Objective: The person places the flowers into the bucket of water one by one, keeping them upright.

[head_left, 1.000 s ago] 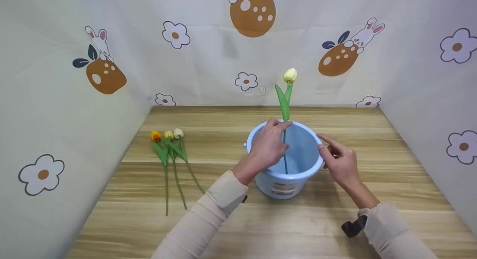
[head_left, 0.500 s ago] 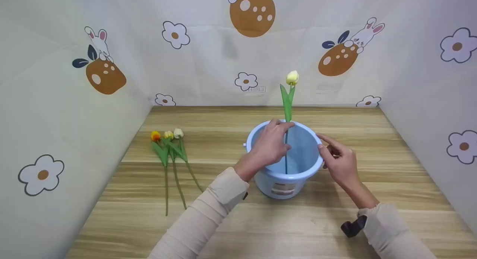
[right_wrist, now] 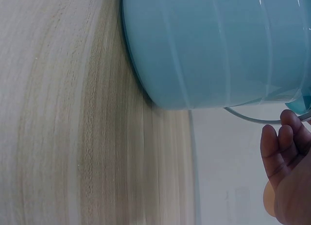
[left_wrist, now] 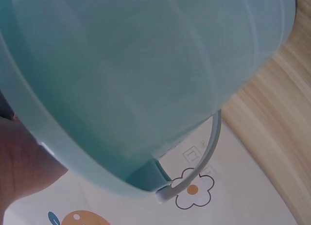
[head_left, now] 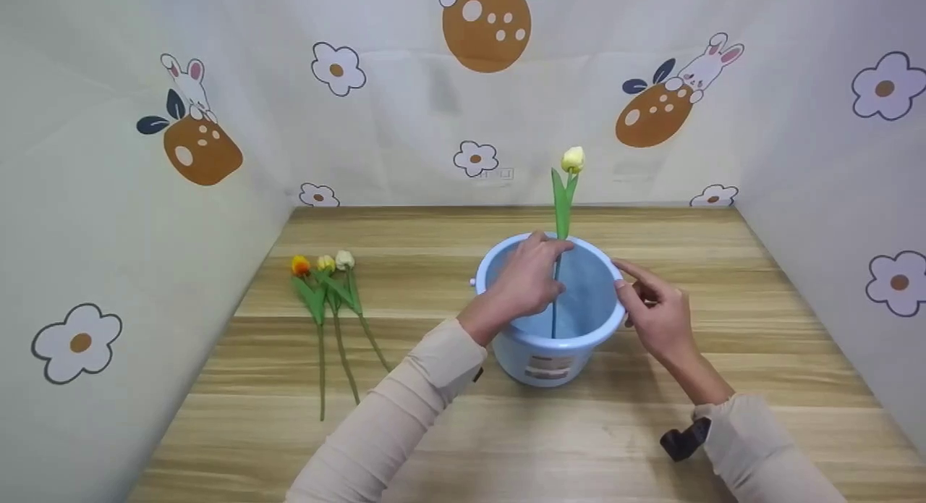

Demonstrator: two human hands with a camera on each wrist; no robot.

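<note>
A pale yellow tulip stands nearly upright in the light blue bucket, its bloom and leaves above the rim. My left hand, reaching over the near-left rim, pinches the stem; the stem's lower end is hidden by the bucket's front wall. My right hand grips the rim on the right side between thumb and fingers. In the left wrist view the bucket's side covers most of the frame, and only part of the left hand shows. The right wrist view has the right hand beside the rim and handle.
On the wooden table, left of the bucket, lie an orange tulip, a yellow tulip and a white tulip, blooms away from me. A patterned cloth hangs behind and at both sides.
The pale yellow tulip has sunk lower into the bucket and shifted slightly right, with my left hand moving a little along with it. My right hand stays at the rim.
</note>
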